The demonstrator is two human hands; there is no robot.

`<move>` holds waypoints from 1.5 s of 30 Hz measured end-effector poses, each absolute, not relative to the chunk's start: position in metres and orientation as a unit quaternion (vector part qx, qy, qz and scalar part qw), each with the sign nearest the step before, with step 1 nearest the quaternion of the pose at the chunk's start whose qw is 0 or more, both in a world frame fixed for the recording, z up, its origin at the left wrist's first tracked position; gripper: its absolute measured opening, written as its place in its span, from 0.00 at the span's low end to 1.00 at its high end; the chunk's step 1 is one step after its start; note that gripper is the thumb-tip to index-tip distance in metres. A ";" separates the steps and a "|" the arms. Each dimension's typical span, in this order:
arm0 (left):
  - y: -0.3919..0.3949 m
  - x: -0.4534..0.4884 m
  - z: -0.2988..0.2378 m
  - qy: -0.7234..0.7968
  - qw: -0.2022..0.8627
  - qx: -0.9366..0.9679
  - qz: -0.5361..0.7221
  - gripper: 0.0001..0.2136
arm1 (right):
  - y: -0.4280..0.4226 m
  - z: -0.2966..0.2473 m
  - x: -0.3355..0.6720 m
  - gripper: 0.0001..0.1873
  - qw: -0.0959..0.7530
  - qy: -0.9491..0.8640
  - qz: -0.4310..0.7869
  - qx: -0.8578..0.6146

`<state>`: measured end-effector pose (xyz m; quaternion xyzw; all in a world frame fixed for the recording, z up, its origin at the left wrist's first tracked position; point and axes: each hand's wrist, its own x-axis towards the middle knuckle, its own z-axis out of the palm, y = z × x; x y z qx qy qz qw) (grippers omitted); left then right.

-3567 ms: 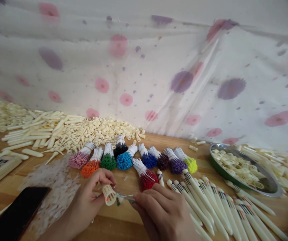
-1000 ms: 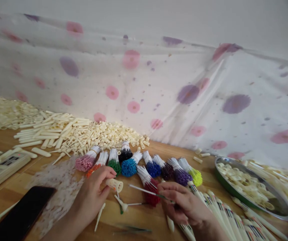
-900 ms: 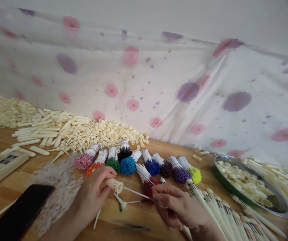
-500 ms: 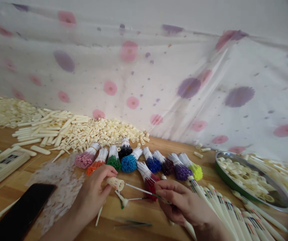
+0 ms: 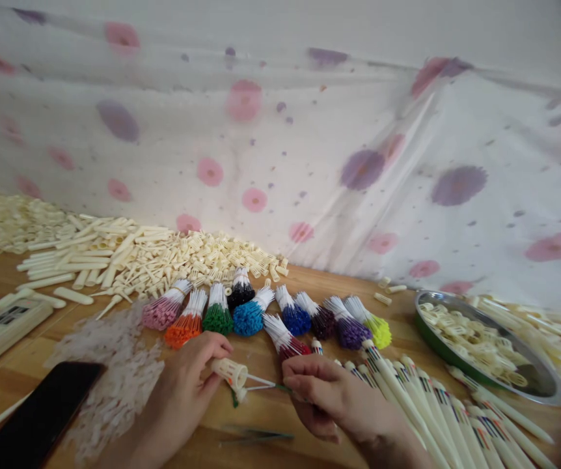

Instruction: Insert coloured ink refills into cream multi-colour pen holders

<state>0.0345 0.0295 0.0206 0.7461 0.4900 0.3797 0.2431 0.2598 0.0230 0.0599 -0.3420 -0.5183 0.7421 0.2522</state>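
Note:
My left hand [image 5: 176, 384] pinches a cream slotted pen-barrel piece [image 5: 233, 374], its open end facing right. Between the fingers of my right hand [image 5: 334, 394] is a thin pen refill [image 5: 263, 381], white with a green part near the fingertips. The refill's white end reaches the mouth of the barrel piece; how deep it sits is hidden. Just below the piece lies a small cream part with a green bit [image 5: 235, 397], partly covered. Behind my hands stand bundles of refills, among them orange [image 5: 183, 332], green [image 5: 218, 319] and dark red [image 5: 290, 345].
Finished-looking multicolour pens [image 5: 437, 397] lie in a row at right, beside a metal bowl [image 5: 422, 335] of cream rings. Tweezers [image 5: 258, 434] lie in front. On the left are a black phone [image 5: 41, 410], translucent bits [image 5: 109, 378] and a cream device [image 5: 7, 332]. Cream parts [image 5: 197, 257] pile behind.
My right hand has moved left, bringing the refill's white end into the barrel piece's mouth. The left hand with the piece sits slightly lower and further right. The view has shifted a little.

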 end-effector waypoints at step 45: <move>0.028 0.035 0.025 0.511 0.159 0.737 0.412 0.08 | -0.001 0.051 0.227 0.09 0.389 -0.726 0.290 -0.488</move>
